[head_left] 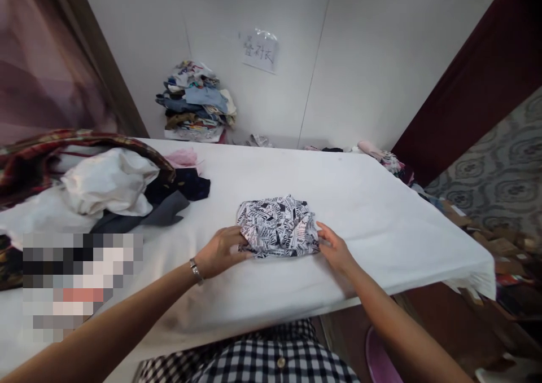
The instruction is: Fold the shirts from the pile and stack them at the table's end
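Observation:
A folded shirt [277, 225] with a black-and-white newspaper print lies as a small, rumpled bundle on the white-covered table [372, 225]. At its left end, my left hand [221, 250] pinches the fabric between thumb and fingers; a silver-coloured watch or bracelet sits on that wrist. My right hand [333, 246] grips the right end of the same bundle, fingers at its edge and partly hidden by the cloth. Both hands rest close to the tabletop.
Loose clothes, including a white garment [112, 183] and dark pieces [180, 185], are heaped at the left. A tall clothes stack [197, 104] stands against the wall behind the table. More clothes [385, 157] lie along the far right edge. Cardboard boxes [502, 245] are at right.

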A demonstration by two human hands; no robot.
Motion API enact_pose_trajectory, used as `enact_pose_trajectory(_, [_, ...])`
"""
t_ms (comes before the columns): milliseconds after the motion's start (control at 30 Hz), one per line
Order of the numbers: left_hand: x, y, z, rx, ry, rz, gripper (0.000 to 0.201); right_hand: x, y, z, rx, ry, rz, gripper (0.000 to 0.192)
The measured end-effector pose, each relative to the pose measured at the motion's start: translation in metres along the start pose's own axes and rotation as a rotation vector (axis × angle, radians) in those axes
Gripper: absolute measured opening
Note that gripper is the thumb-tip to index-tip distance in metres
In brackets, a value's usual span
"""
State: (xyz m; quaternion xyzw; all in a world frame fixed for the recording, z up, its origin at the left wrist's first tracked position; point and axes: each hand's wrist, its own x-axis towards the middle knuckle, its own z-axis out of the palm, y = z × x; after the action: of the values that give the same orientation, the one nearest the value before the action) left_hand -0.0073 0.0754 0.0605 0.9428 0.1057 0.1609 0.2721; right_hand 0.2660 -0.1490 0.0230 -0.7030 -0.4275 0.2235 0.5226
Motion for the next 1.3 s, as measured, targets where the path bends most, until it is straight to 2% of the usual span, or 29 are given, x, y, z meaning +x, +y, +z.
enact_pose_trajectory(133, [0.004,0.015,-0.009,-0.089,0.081,-0.464,0.040,0.018,-0.021,0.004,-0.027,0.146,0.049,0.055])
enact_pose_trajectory(167, [0.006,0.018,-0.007,-0.086,0.083,-0.537,0.041,0.023,-0.026,0.007,-0.073,0.144,0.060,0.055])
enact_pose_trajectory(233, [0.011,0.022,-0.001,-0.060,0.052,-0.599,0.043,0.031,-0.032,0.013,-0.188,0.135,0.043,0.054])
enact_pose_trajectory(333, [0.014,0.024,0.012,0.054,-0.002,-0.647,0.039,0.034,-0.033,0.021,-0.355,0.144,-0.123,0.049])
enact_pose_trajectory(400, [0.013,0.023,0.018,0.149,-0.031,-0.657,0.033,0.032,-0.028,0.023,-0.451,0.095,-0.197,0.043])
enact_pose_trajectory(467, [0.010,0.021,0.017,0.181,-0.063,-0.665,0.031,0.028,-0.022,0.023,-0.522,-0.004,-0.185,0.036])
enact_pose_trajectory(533, [0.007,0.017,0.009,0.139,-0.076,-0.691,0.035,0.025,-0.018,0.021,-0.549,-0.048,-0.148,0.033])
enact_pose_trajectory(600, [0.007,0.011,-0.005,0.066,-0.024,-0.711,0.039,0.026,-0.017,0.017,-0.528,0.008,-0.149,0.034])
enact_pose_trajectory(667, [0.011,0.006,-0.019,0.028,0.101,-0.706,0.042,0.033,-0.021,0.013,-0.482,0.090,-0.176,0.033])
enact_pose_trajectory(767, [0.033,0.002,-0.033,0.034,0.221,-0.674,0.042,0.055,-0.034,0.015,-0.425,0.134,-0.202,0.031])
enact_pose_trajectory(867, [0.069,-0.002,-0.032,0.049,0.171,-0.682,0.045,0.090,-0.050,0.024,-0.488,0.096,-0.110,0.031])
enact_pose_trajectory(967, [0.104,-0.010,-0.025,0.100,0.075,-0.797,0.058,0.127,-0.060,0.037,-0.669,0.012,0.140,0.042])
enact_pose_trajectory(1033, [0.119,-0.016,-0.020,0.121,0.019,-0.861,0.063,0.146,-0.061,0.044,-0.735,-0.019,0.258,0.049])
enact_pose_trajectory(1167, [0.128,-0.025,-0.009,0.135,-0.028,-0.863,0.052,0.164,-0.055,0.054,-0.754,-0.049,0.315,0.051])
enact_pose_trajectory(1300, [0.125,-0.021,-0.003,0.143,0.012,-0.818,0.037,0.163,-0.050,0.055,-0.723,-0.058,0.262,0.024])
